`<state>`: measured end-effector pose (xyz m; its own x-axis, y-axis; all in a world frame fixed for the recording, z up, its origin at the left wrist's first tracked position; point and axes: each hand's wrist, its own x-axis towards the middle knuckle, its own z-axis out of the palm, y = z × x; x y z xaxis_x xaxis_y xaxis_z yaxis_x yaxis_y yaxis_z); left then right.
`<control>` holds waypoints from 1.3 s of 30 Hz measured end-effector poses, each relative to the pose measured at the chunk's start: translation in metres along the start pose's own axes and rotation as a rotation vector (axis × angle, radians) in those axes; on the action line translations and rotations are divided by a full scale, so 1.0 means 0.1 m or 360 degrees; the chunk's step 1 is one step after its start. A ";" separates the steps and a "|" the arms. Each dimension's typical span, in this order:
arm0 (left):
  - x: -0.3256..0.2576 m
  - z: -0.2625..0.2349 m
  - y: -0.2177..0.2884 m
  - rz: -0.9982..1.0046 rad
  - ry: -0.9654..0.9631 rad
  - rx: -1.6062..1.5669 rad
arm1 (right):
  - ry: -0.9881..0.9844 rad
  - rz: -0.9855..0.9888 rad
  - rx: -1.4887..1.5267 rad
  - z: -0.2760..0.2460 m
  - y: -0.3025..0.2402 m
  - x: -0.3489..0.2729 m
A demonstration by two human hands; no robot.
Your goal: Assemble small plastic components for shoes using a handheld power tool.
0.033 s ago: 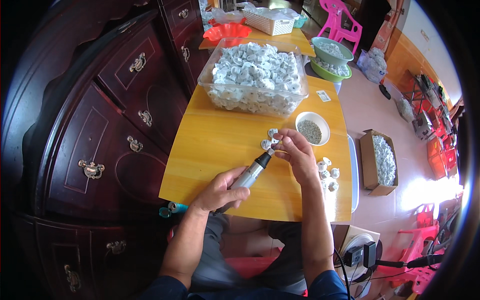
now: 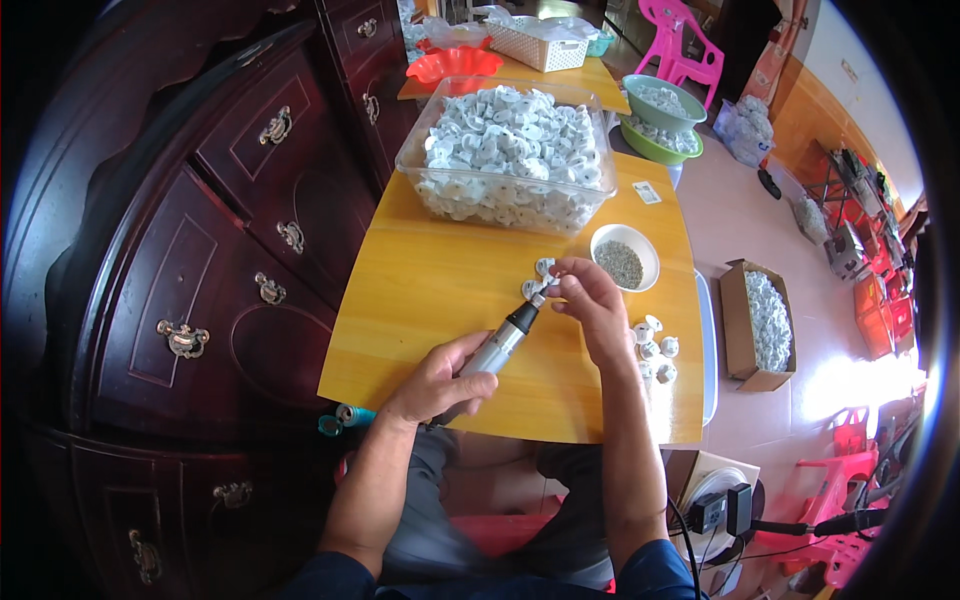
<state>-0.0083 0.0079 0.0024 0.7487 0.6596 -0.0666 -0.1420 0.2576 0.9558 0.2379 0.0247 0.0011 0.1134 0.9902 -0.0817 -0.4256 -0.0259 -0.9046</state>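
My left hand [image 2: 447, 382] is wrapped round a silver-grey electric screwdriver [image 2: 494, 354] with a black nose, which slants up and to the right across the table. At its tip, my right hand [image 2: 592, 308] has thumb and fingertips drawn together. What they pinch is too small and too covered to name. Just beyond the tip lie a few white round plastic parts [image 2: 530, 289], partly hidden by the right fingers. A white bowl [image 2: 651, 262] of small metal pieces, probably screws, stands beyond the right hand. More white parts [image 2: 669, 346] sit to the right of my right wrist.
A clear plastic tub [image 2: 425, 180] heaped with white parts stands at the table's [image 2: 420, 270] far side. A cardboard box [image 2: 738, 325] of similar parts is on the floor at right. Dark wooden drawers [image 2: 220, 260] flank the left. Stacked basins [image 2: 665, 115] stand at far right.
The screwdriver's tip has shifted slightly left and away from me, nearer the white parts. My right fingertips have moved a little with it.
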 end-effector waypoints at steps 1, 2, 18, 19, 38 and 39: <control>0.01 0.00 0.00 0.0043 0.0052 0.0005 | 0.0070 -0.0255 -0.0505 -0.05 0.10 0.06; 0.02 0.00 0.01 0.0046 0.0046 0.0009 | 0.0142 -0.0508 -0.1009 -0.10 0.16 0.10; -0.02 -0.04 0.01 0.0022 0.0082 0.0072 | 0.0287 -0.0703 -0.1589 -0.10 0.33 0.18; -0.02 -0.03 0.01 0.0004 0.0078 0.0058 | 0.0259 -0.0564 -0.1236 -0.09 0.31 0.17; 0.04 0.01 -0.10 -0.0065 0.0141 0.0117 | 0.0318 -0.0262 -0.0980 -0.12 0.30 0.18; 0.04 0.01 -0.09 -0.0066 0.0141 0.0119 | 0.0309 -0.0272 -0.0948 -0.13 0.32 0.19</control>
<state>-0.0029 0.0075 -0.0066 0.6924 0.7101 -0.1282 -0.0611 0.2347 0.9701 0.2383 0.0409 -0.0348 0.3195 0.9457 0.0601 0.1773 0.0026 -0.9841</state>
